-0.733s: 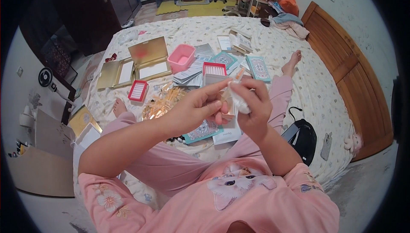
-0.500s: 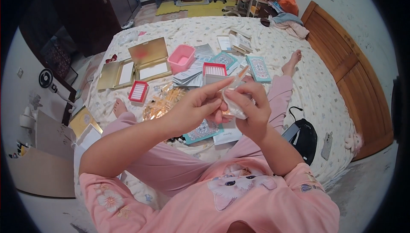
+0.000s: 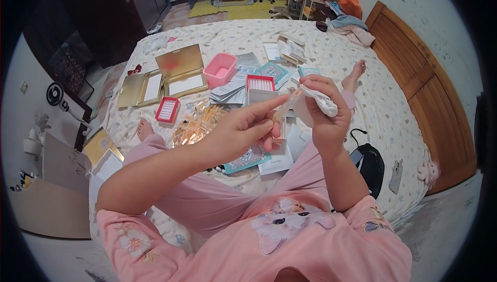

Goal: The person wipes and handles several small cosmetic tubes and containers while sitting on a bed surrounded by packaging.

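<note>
My left hand (image 3: pixel 235 129) pinches a slim clear-and-orange tube (image 3: pixel 286 108) between thumb and fingers, its forefinger stretched along it. The tube points up and to the right. At its far end, my right hand (image 3: pixel 331 124) is closed on a crumpled white tissue (image 3: pixel 325 103). Whether the right fingertips also touch the tube, I cannot tell. Below and left of the hands lies a heap of similar slim tubes (image 3: pixel 199 124) in shiny wrapping. Partly hidden under my hands are a teal patterned box (image 3: pixel 246 159) and a white packet (image 3: pixel 276 161).
Red-rimmed boxes with white rows inside (image 3: pixel 167 111) stand beyond the heap, near a pink basket (image 3: pixel 221 67) and open gold cases (image 3: pixel 178 64). Leaflets (image 3: pixel 228 93) lie mid-bed. A black pouch (image 3: pixel 368 168) and a phone (image 3: pixel 396 176) are at the right.
My right hand has shifted right and slightly up with the tissue, opening a gap from the left fingers. More of the tube shows. My left hand has stayed nearly in place.
</note>
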`<move>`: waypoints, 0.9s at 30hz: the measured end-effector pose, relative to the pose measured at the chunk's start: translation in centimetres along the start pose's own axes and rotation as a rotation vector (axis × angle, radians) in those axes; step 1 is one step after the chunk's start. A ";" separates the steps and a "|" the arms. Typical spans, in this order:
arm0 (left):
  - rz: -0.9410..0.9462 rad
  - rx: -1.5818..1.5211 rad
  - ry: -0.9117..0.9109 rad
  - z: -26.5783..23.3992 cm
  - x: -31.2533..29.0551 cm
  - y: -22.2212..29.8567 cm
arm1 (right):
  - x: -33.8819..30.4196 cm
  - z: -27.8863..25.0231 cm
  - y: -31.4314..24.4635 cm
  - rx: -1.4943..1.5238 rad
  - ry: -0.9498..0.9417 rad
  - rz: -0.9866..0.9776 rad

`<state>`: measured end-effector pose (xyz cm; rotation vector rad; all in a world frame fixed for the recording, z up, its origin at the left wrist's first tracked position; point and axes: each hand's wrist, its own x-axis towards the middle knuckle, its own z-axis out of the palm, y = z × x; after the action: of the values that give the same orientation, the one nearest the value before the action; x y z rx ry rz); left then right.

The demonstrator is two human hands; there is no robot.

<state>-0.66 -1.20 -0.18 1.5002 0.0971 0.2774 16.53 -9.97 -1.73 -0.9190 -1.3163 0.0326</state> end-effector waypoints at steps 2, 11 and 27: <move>0.044 0.132 0.024 0.2 0.0 -0.1 | 0.1 -0.1 0.0 -0.061 -0.021 -0.048; 0.020 0.177 0.034 0.6 -0.1 0.1 | -0.3 0.9 0.0 -0.365 0.035 -0.315; -0.023 0.064 -0.017 -0.1 0.1 -0.1 | 0.9 0.8 -0.1 -0.452 -0.011 -0.331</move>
<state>-0.57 -1.09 -0.25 1.5634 0.1101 0.2452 16.07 -9.14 -0.99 -1.0636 -1.5013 -0.5362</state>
